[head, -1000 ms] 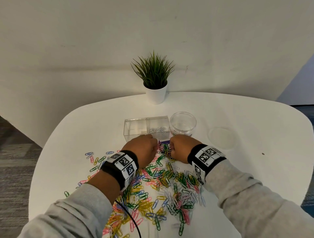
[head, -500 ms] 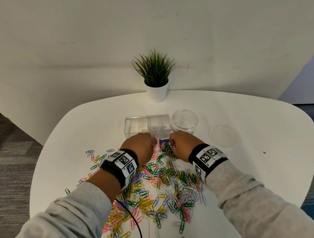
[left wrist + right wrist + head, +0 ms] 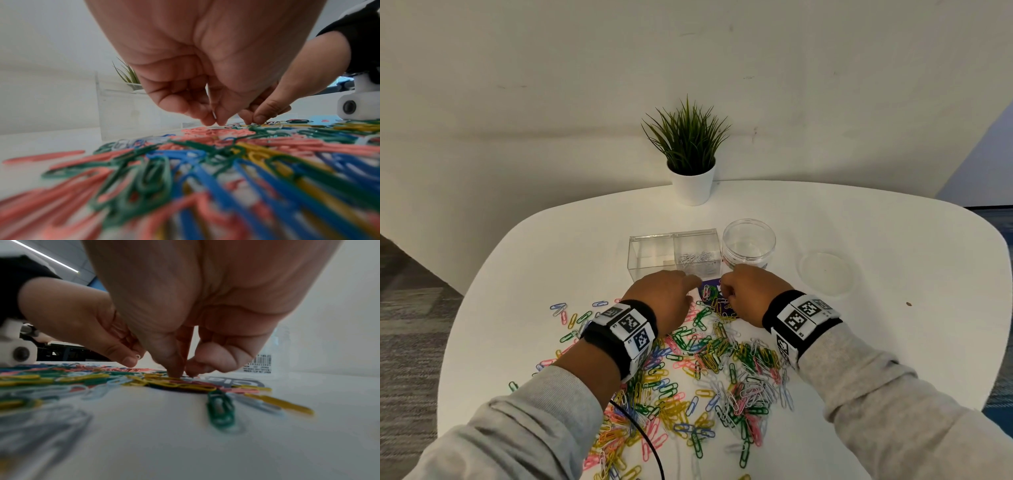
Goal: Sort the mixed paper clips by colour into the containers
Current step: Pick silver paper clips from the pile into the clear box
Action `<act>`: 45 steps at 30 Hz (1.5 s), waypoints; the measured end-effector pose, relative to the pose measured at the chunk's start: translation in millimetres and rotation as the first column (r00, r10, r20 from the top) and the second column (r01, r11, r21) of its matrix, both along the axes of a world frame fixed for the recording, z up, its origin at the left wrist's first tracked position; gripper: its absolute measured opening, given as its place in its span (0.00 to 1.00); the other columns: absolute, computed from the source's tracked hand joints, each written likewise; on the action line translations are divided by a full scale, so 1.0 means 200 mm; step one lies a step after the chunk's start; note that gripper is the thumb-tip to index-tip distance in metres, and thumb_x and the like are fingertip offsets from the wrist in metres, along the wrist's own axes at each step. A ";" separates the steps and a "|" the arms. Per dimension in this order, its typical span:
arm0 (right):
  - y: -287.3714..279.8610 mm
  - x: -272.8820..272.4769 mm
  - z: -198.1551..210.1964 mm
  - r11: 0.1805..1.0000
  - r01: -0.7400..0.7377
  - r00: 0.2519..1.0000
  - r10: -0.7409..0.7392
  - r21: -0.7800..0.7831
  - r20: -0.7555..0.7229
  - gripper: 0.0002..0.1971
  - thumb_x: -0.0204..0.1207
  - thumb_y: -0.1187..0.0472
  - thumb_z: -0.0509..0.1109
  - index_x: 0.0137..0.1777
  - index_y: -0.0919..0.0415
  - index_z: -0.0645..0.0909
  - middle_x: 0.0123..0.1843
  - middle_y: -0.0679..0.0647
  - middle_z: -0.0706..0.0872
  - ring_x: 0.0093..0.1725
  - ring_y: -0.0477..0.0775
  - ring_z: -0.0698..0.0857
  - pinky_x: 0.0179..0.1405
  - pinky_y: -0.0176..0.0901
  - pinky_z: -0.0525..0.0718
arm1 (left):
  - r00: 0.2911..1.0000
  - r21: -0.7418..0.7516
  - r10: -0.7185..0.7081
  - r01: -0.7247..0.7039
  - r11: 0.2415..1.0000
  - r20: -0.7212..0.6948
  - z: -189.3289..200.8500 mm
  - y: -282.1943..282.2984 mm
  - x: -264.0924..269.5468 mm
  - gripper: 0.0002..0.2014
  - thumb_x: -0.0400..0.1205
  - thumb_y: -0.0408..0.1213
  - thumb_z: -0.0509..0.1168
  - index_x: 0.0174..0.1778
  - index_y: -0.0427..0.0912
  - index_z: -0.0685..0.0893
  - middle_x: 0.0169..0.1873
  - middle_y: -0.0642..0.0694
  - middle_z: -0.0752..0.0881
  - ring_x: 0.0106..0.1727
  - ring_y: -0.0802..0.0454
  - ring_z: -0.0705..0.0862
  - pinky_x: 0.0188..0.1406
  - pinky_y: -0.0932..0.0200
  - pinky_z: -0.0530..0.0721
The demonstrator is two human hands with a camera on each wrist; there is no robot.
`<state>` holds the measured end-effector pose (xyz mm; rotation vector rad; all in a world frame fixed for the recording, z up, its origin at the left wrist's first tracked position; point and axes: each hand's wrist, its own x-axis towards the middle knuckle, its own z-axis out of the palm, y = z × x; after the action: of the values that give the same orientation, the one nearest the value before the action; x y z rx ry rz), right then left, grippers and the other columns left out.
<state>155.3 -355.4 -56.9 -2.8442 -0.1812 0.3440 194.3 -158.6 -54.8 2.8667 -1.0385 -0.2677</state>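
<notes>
While both hands pinch down, L hand (image 3: 666,294) holds white clip (image 3: 138,356); R hand (image 3: 748,291) unclear

From my feed, the clips (image 3: 709,370) are a jumble of pink, green, yellow, blue and white across the white table (image 3: 893,342). Just beyond the clips, a clear box (image 3: 674,253) holds silver-white ones in its right half, and to the right of the box a clear jar (image 3: 748,245) wears a white label with dark print. A purple card (image 3: 714,291) with white lettering lies at the clips' far edge. My wristbands (image 3: 625,334) are black with white tiles carrying black square codes; my sleeves (image 3: 517,431) are pale grey. Beyond the box, a green plant (image 3: 686,137) sits in a white pot.
</notes>
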 end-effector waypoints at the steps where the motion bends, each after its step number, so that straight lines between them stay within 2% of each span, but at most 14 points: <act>1: 0.00 0.00 0.00 1.000 0.000 1.000 0.000 -0.006 0.000 0.08 0.80 0.63 0.63 0.55 0.55 0.81 0.53 0.54 0.76 0.45 0.54 0.76 0.45 0.44 0.75 | 1.000 0.003 -0.018 0.018 1.000 -0.011 0.00 -0.01 0.00 0.21 0.88 0.42 0.55 0.78 0.58 0.71 0.61 0.48 0.82 0.63 0.44 0.81 0.57 0.51 0.80; 5: 0.01 -0.01 0.03 1.000 0.006 1.000 -0.006 0.019 0.001 0.03 0.79 0.60 0.65 0.50 0.53 0.75 0.52 0.53 0.79 0.45 0.54 0.78 0.48 0.48 0.80 | 0.998 0.046 -0.062 0.062 0.997 0.010 0.00 -0.03 -0.01 0.23 0.88 0.40 0.55 0.79 0.63 0.69 0.52 0.47 0.80 0.55 0.45 0.81 0.44 0.55 0.75; 9: 0.00 -0.02 0.05 0.993 0.050 0.998 -0.052 0.108 0.020 0.07 0.79 0.64 0.63 0.54 0.54 0.73 0.44 0.52 0.81 0.42 0.56 0.79 0.40 0.45 0.75 | 1.000 0.003 0.015 -0.015 1.000 0.018 -0.01 -0.02 0.00 0.17 0.88 0.42 0.56 0.72 0.55 0.77 0.59 0.47 0.83 0.61 0.44 0.82 0.56 0.51 0.81; 12: 0.01 -0.02 0.05 0.994 -0.007 1.000 0.006 0.108 0.003 0.13 0.79 0.69 0.60 0.60 0.55 0.75 0.51 0.55 0.82 0.48 0.58 0.80 0.44 0.46 0.76 | 0.999 -0.026 0.053 -0.053 0.998 0.001 0.00 0.00 0.00 0.18 0.87 0.42 0.56 0.74 0.55 0.75 0.63 0.47 0.83 0.63 0.44 0.82 0.60 0.50 0.80; 14: 0.01 -0.01 0.05 0.994 -0.016 1.000 0.018 0.104 -0.022 0.11 0.78 0.70 0.58 0.54 0.56 0.76 0.52 0.55 0.80 0.50 0.58 0.79 0.46 0.48 0.77 | 0.999 -0.002 0.040 -0.040 0.999 -0.009 0.00 0.00 0.01 0.20 0.88 0.42 0.55 0.76 0.58 0.74 0.62 0.47 0.83 0.63 0.44 0.81 0.60 0.49 0.81; 16: 0.01 0.00 0.05 0.996 -0.001 0.999 0.004 0.088 -0.043 0.08 0.78 0.70 0.57 0.44 0.56 0.72 0.45 0.53 0.77 0.46 0.57 0.77 0.39 0.45 0.74 | 1.000 0.017 0.029 -0.029 0.999 -0.009 0.00 0.00 0.01 0.20 0.87 0.41 0.56 0.74 0.60 0.77 0.58 0.47 0.83 0.61 0.44 0.81 0.58 0.50 0.81; 19: 0.01 0.01 0.04 0.995 0.030 0.998 -0.025 0.092 -0.056 0.10 0.79 0.66 0.58 0.37 0.53 0.67 0.38 0.49 0.73 0.38 0.51 0.73 0.31 0.40 0.65 | 0.999 0.024 0.040 -0.040 0.999 -0.007 0.00 0.00 0.02 0.15 0.87 0.41 0.56 0.66 0.54 0.84 0.55 0.47 0.83 0.58 0.44 0.83 0.52 0.53 0.80; 22: 0.00 0.00 0.04 0.995 0.027 0.999 -0.025 0.092 -0.025 0.04 0.80 0.61 0.62 0.43 0.55 0.73 0.43 0.50 0.77 0.42 0.52 0.77 0.37 0.42 0.71 | 0.999 0.022 0.046 -0.046 0.999 0.000 0.00 0.01 0.02 0.11 0.87 0.42 0.57 0.57 0.49 0.85 0.53 0.48 0.84 0.53 0.46 0.83 0.47 0.54 0.79; 25: 0.00 0.00 0.03 0.999 0.001 0.999 0.001 0.046 -0.032 0.03 0.82 0.58 0.66 0.51 0.56 0.78 0.50 0.51 0.78 0.47 0.52 0.77 0.45 0.41 0.72 | 0.999 -0.016 0.048 -0.048 0.999 0.015 0.01 0.01 0.01 0.11 0.87 0.42 0.56 0.56 0.48 0.84 0.52 0.47 0.84 0.52 0.45 0.83 0.49 0.53 0.81; 29: 0.01 0.01 0.02 1.000 0.022 0.998 -0.021 0.004 -0.058 0.06 0.80 0.63 0.64 0.48 0.64 0.82 0.48 0.56 0.85 0.46 0.56 0.84 0.41 0.44 0.78 | 0.996 -0.130 0.084 -0.080 0.988 0.025 0.02 0.01 0.00 0.08 0.88 0.40 0.56 0.53 0.46 0.81 0.48 0.48 0.82 0.49 0.47 0.81 0.43 0.57 0.72; 34: 0.02 -0.01 0.06 0.997 0.062 0.991 -0.056 0.043 -0.124 0.07 0.75 0.59 0.66 0.41 0.63 0.79 0.39 0.57 0.84 0.37 0.55 0.81 0.38 0.47 0.80 | 0.981 -0.260 0.165 -0.187 0.947 -0.106 0.05 0.02 0.01 0.06 0.87 0.42 0.60 0.50 0.48 0.82 0.40 0.56 0.80 0.43 0.54 0.78 0.37 0.62 0.69; 38: 0.02 -0.02 0.09 0.993 0.083 0.991 -0.073 0.083 -0.108 0.08 0.75 0.55 0.64 0.39 0.59 0.75 0.35 0.56 0.78 0.33 0.53 0.76 0.34 0.47 0.75 | 0.919 -0.323 0.237 -0.339 0.884 -0.316 0.10 0.05 0.05 0.03 0.82 0.44 0.69 0.44 0.52 0.86 0.38 0.55 0.86 0.41 0.56 0.83 0.37 0.63 0.76; 41: 0.03 -0.02 0.09 0.987 0.103 0.992 -0.093 0.122 -0.086 0.09 0.77 0.56 0.62 0.38 0.59 0.72 0.33 0.54 0.75 0.31 0.52 0.73 0.33 0.47 0.73 | 0.919 -0.242 0.226 -0.311 0.919 -0.322 0.14 0.05 0.08 0.03 0.81 0.44 0.71 0.49 0.53 0.88 0.35 0.56 0.82 0.37 0.58 0.81 0.37 0.62 0.75; 45: 0.03 -0.02 0.08 0.980 0.117 0.990 -0.102 0.158 -0.100 0.11 0.77 0.61 0.62 0.35 0.56 0.66 0.31 0.51 0.72 0.29 0.50 0.71 0.29 0.41 0.69 | 0.965 -0.053 0.163 -0.177 0.983 -0.206 0.15 0.01 0.07 0.09 0.85 0.43 0.63 0.56 0.58 0.86 0.49 0.55 0.85 0.52 0.53 0.83 0.48 0.60 0.78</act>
<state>151.7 -350.3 -40.0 -2.6566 -0.0326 0.4150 208.4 -156.3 -25.8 2.7715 -0.7460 -0.4855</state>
